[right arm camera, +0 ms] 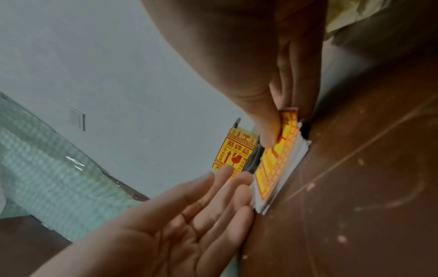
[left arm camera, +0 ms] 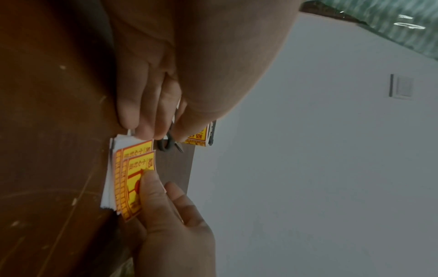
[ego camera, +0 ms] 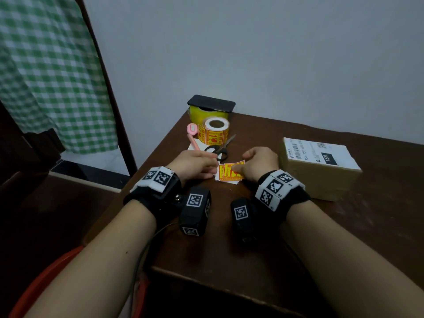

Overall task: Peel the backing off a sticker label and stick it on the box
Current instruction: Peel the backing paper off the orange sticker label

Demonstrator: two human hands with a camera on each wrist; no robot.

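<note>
A small stack of yellow-and-red sticker labels (ego camera: 230,172) on white backing lies on the brown table (ego camera: 229,237) between my hands. My left hand (ego camera: 212,167) rests its straight fingers (left arm camera: 132,116) on the stack's left edge. My right hand (ego camera: 238,167) pinches the top sticker label (left arm camera: 140,168), thumb (right arm camera: 267,131) on its printed face. That label sits offset and slightly curled above the one below it (right arm camera: 277,163). The cardboard box (ego camera: 321,166) with a white shipping label stands to the right of my right hand, untouched.
At the back of the table stand a roll of the same stickers (ego camera: 213,133), black-handled scissors (ego camera: 218,151), a pink pen (ego camera: 192,140) and a yellow tape roll with a black phone (ego camera: 211,103) on top. A green checked cloth (ego camera: 46,76) hangs at the left.
</note>
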